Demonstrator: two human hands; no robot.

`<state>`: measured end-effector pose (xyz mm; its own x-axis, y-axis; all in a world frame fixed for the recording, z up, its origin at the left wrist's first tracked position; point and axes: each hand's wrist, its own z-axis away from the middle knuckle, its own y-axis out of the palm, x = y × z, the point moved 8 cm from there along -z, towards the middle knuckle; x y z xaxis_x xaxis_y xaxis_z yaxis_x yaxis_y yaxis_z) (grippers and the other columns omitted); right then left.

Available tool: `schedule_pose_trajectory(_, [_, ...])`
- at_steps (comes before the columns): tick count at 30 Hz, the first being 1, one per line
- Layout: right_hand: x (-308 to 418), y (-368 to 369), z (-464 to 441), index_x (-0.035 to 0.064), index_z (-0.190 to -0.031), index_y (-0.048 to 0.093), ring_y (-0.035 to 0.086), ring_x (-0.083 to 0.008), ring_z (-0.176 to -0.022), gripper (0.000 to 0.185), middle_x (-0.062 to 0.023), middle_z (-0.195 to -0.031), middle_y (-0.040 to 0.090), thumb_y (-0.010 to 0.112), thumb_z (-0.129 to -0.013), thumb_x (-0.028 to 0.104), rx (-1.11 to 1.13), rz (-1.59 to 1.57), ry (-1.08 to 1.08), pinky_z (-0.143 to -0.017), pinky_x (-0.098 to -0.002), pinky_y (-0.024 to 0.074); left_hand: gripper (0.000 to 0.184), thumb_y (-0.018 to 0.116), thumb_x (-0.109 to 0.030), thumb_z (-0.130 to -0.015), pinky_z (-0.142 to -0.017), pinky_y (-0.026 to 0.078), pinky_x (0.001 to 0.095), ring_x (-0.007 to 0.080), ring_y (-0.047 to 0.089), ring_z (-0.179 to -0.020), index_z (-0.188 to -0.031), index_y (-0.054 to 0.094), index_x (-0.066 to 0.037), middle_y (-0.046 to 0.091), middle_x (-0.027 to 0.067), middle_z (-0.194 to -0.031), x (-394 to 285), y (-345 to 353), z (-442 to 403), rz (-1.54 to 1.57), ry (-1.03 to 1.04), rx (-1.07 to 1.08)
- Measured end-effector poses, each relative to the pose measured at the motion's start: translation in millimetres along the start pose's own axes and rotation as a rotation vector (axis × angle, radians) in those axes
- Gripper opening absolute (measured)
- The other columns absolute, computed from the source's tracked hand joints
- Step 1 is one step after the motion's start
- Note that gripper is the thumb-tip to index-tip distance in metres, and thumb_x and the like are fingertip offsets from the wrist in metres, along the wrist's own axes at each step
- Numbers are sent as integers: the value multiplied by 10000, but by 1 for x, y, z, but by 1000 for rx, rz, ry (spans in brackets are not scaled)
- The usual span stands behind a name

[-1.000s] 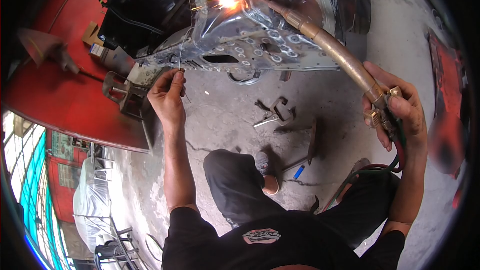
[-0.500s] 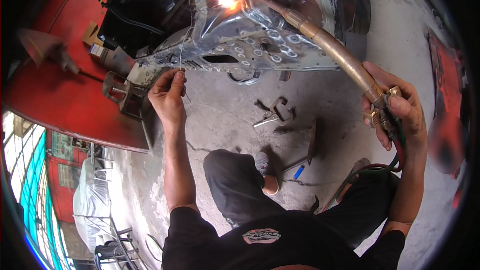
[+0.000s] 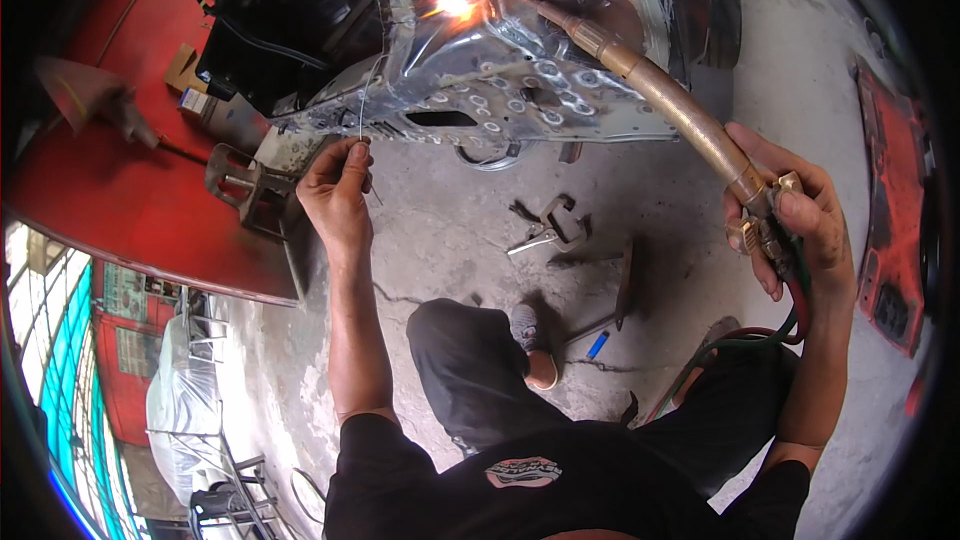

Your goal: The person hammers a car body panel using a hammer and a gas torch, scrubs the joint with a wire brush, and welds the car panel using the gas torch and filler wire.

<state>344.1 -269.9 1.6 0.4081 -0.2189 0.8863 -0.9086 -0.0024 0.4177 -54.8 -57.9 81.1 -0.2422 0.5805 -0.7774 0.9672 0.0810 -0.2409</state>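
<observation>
My right hand point(image 3: 800, 205) is wrapped round the valve end of a brass-coloured welding torch point(image 3: 675, 95). The torch slants up and left, its tip close to a bright flame point(image 3: 455, 4) on a bare metal car body panel point(image 3: 540, 90). Between the thumb and fingers of my left hand point(image 3: 338, 180) is a thin wire rod point(image 3: 363, 105), which rises in front of the panel's left side. Glare hides the spot under the flame. A red and a green hose point(image 3: 745, 342) run from the torch down past my leg.
Locking pliers point(image 3: 552, 228) and a blue lighter-like object point(image 3: 598, 344) lie on the concrete floor, near a dark metal stand point(image 3: 610, 310). At left is a large red panel point(image 3: 130, 200) with a clamp point(image 3: 240, 180) and small boxes point(image 3: 205, 105). A red part point(image 3: 890, 230) lies at right.
Both hands, the torch and the rod hold nearly the same position. The flame glow has shifted slightly in shape. A blurred patch over the red part at right is gone.
</observation>
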Motion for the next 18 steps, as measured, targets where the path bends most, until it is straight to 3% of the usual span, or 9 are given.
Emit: schedule_pose_trajectory(18, [-1, 1, 0, -128, -1453, 412, 618, -179, -447, 775, -189, -878, 658, 668, -869, 312, -4, 5, 11, -336, -260, 506, 173, 727, -106, -941, -543, 367, 190, 44, 498, -602, -1016, 728, 50, 662, 21, -776, -1, 2, 0, 7, 2, 7])
